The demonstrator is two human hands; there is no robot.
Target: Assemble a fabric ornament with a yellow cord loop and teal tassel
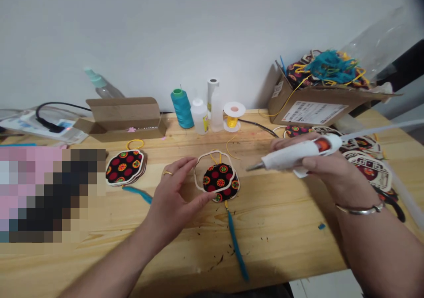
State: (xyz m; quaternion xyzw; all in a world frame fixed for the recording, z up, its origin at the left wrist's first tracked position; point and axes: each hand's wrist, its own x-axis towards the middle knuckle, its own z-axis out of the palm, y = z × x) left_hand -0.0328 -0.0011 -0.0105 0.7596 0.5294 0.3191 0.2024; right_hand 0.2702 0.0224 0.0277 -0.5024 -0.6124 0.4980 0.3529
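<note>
My right hand point(326, 165) is closed around a white hot glue gun point(296, 154), its metal tip pointing left toward the middle of the wooden table point(285, 227). My left hand point(175, 192) is spread, with thumb and fingertips touching a thin wooden frame point(198, 174). The frame lies partly over a black fabric-covered piece with red and orange dots point(221, 182). A yellow loop comes out of the piece's top and a teal tassel point(236, 245) hangs from its bottom toward me.
A stack of similar fabric pieces point(125, 167) lies to the left, more pieces point(367, 158) to the right. Along the wall stand an open small carton point(122, 119), a teal thread cone point(182, 108), white bottles point(200, 116), a yellow cord spool point(233, 114) and a box of finished ornaments point(318, 94).
</note>
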